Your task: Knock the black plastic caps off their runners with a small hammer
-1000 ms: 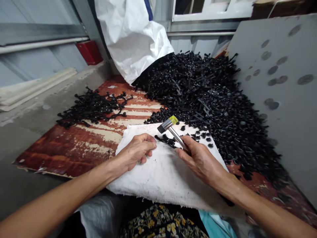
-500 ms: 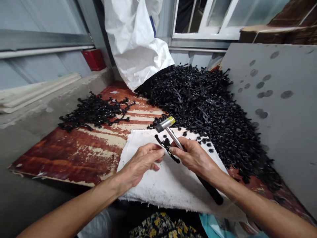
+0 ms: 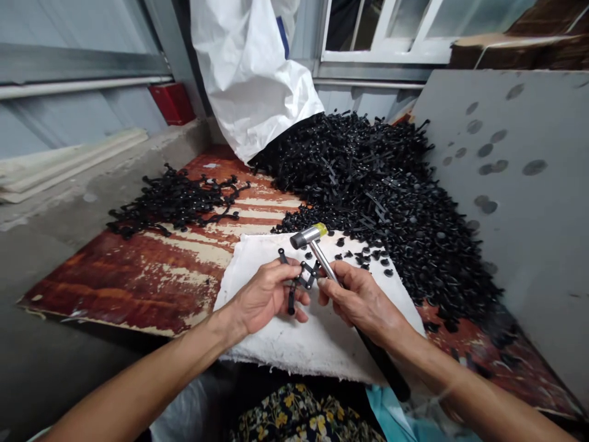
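Observation:
My left hand point(image 3: 271, 293) pinches a black linkage of jointed flat strips point(image 3: 307, 274) between thumb and fingers, above the white cloth pad point(image 3: 317, 344). One strip sticks up past the thumb and another hangs below the fingers. Close on its right, my right hand point(image 3: 361, 301) is closed round the shaft of a small mallet point(image 3: 324, 261). The mallet's metal head has one dark face and one yellow face and points away from me. Its black handle runs back under my right forearm. Several small black round-headed pieces point(image 3: 365, 255) lie at the pad's far right corner.
A large heap of black parts point(image 3: 368, 172) spreads behind and right of the pad, below a white sack point(image 3: 257, 80). Joined black strips point(image 3: 172, 205) lie in a smaller pile at the left on the worn red board point(image 3: 115, 288). A grey panel point(image 3: 519, 215) stands at the right.
The black linkage has passed from the right hand's fingertips into my left hand and now shows spread strips. The mallet stays in my right hand.

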Demonstrator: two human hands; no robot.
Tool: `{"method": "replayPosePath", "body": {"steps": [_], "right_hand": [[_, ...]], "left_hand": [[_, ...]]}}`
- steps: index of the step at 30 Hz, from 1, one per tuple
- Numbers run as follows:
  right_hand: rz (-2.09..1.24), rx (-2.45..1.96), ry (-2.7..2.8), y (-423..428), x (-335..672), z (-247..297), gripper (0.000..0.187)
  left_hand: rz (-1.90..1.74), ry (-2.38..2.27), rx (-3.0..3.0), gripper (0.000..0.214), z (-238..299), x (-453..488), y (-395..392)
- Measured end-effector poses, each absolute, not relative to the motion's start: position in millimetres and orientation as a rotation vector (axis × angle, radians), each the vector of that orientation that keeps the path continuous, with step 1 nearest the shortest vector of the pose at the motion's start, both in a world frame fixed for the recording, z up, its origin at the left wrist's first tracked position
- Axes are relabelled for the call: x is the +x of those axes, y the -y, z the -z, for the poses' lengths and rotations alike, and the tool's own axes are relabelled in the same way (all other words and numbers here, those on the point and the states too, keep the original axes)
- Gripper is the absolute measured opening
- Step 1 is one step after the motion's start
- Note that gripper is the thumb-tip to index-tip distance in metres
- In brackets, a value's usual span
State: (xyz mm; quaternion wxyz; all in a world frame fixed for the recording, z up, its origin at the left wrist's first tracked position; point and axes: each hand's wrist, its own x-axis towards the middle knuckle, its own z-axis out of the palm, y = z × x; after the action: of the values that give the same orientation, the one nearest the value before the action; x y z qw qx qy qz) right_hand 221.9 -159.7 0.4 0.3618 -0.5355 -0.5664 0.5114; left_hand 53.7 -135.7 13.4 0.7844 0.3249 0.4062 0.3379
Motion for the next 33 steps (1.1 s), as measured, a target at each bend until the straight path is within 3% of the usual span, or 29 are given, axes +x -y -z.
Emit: {"method": "replayPosePath", "body": {"steps": [6,16,33], "right_hand": [[-1.373,-1.374,1.386,167.4,226.0,-4.9,0.018],[-1.521,-1.390,0.908,198.2,247.4,6.8,0.040],[-1.613,-1.287,0.759,200.1,253.2,15.1,0.040]], "left_hand": [[-0.744,-0.967,0.745,0.029,-12.4,59.5,123.3],[-0.743,-1.235,0.832,0.017,-8.7,61.7,83.9],[-0.700,-1.288,0.753,0.019,-3.9,67.2,72.7]]}}
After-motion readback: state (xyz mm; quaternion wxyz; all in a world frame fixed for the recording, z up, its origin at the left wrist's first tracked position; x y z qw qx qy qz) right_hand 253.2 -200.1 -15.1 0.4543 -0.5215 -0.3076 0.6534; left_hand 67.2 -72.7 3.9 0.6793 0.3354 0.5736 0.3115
